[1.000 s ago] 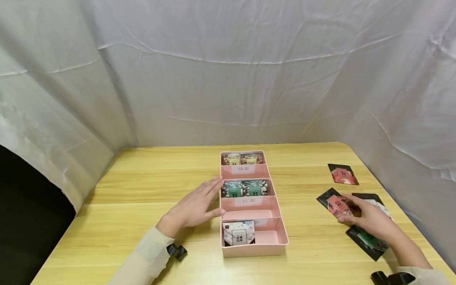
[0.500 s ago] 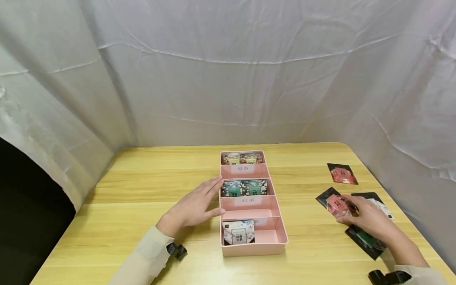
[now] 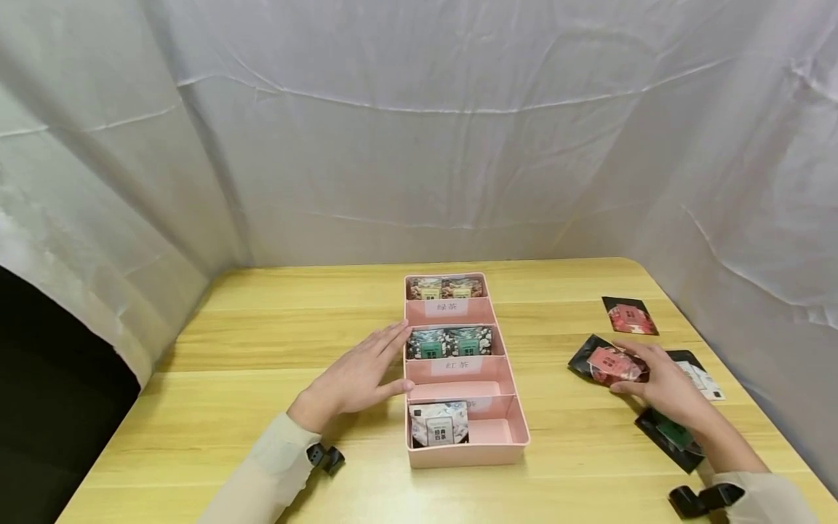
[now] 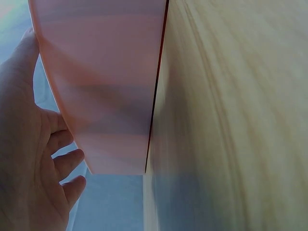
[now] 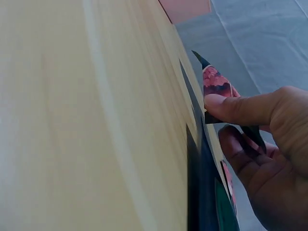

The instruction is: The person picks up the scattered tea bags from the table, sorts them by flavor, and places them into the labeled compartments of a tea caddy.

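My left hand (image 3: 356,378) lies against the left side of a long pink divided box (image 3: 468,456), its fingers fairly straight and touching the rim. The left wrist view shows the fingertips at the edge of the box's pink wall (image 4: 106,86). On the right, my right hand (image 3: 664,382) pinches a black tea bag packet with a red label (image 3: 612,362) between thumb and fingers. The right wrist view shows this red packet (image 5: 216,82) bent and raised off the table. Below that hand lie a green-labelled packet (image 3: 671,437) and a white-labelled packet (image 3: 703,378), both partly hidden.
Another red-labelled packet (image 3: 631,317) lies at the far right of the wooden table (image 3: 262,407). The box holds yellow-labelled packets (image 3: 445,290), green-labelled packets (image 3: 449,343) and a white packet (image 3: 439,425). Grey cloth (image 3: 419,145) hangs behind the table.
My right hand has drawn the red-labelled packet slightly left and up, off the packets beneath, so more of the white-labelled one shows. The left hand has stayed at the box.
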Demonstrator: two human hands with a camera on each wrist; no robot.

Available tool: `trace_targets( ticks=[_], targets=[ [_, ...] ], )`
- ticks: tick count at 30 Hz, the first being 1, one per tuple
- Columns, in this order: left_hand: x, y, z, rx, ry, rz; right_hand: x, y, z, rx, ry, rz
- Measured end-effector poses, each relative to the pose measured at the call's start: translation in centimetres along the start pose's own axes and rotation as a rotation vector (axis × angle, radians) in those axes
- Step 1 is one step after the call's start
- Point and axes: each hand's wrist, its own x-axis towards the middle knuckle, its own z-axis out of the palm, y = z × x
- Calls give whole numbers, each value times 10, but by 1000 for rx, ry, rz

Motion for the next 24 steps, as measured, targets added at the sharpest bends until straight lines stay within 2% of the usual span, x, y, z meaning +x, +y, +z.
trace_targets(
  ticks=[5, 11, 15, 24],
  targets=[
    [1, 0, 1, 2, 0, -1, 7, -3, 5, 80, -30, -12],
    [1, 0, 1, 5, 0, 1, 11, -3, 9, 212, -60, 76],
    [0, -1, 1, 9, 4, 7, 12, -6, 9, 306, -57, 96],
    [0, -1, 2, 1, 10, 2, 23, -24, 4, 264, 84, -52]
  ],
)
